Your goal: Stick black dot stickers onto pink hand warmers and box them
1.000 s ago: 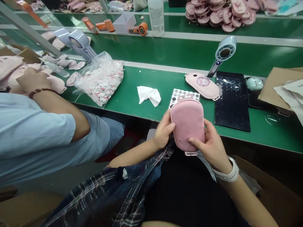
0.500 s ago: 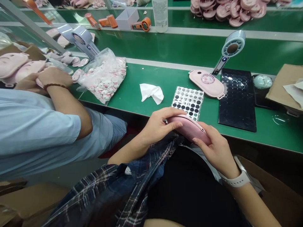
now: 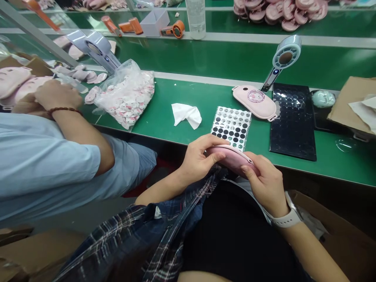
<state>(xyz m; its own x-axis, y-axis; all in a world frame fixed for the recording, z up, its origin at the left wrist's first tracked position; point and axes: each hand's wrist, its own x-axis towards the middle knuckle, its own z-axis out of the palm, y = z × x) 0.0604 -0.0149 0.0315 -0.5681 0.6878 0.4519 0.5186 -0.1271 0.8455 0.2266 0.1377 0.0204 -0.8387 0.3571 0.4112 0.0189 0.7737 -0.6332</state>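
Between both hands I hold a pink zippered case (image 3: 232,159) just off the table's front edge, tilted with its zipper side up. My left hand (image 3: 201,159) is closed on its left end, thumb on the near face. At the other end my right hand (image 3: 264,181) grips it, thumb pressed near the zipper's end. Right behind the case lies a sheet of round black stickers (image 3: 232,124). A second pink case (image 3: 255,102) with a round cartoon emblem rests farther back. Beside it a pale blue handheld fan (image 3: 285,58) leans upright.
A crumpled white tissue (image 3: 186,115) lies left of the sticker sheet. A clear bag of small cartoon pieces (image 3: 129,98) stands near a co-worker's arm (image 3: 85,137). On the right are a dark sheet (image 3: 291,125) and a cardboard box (image 3: 354,103). A bottle (image 3: 196,19) stands on the shelf.
The case in my hands has tilted slightly, so its near face shows less. My right thumb has shifted up a little. The co-worker's hand has moved left.
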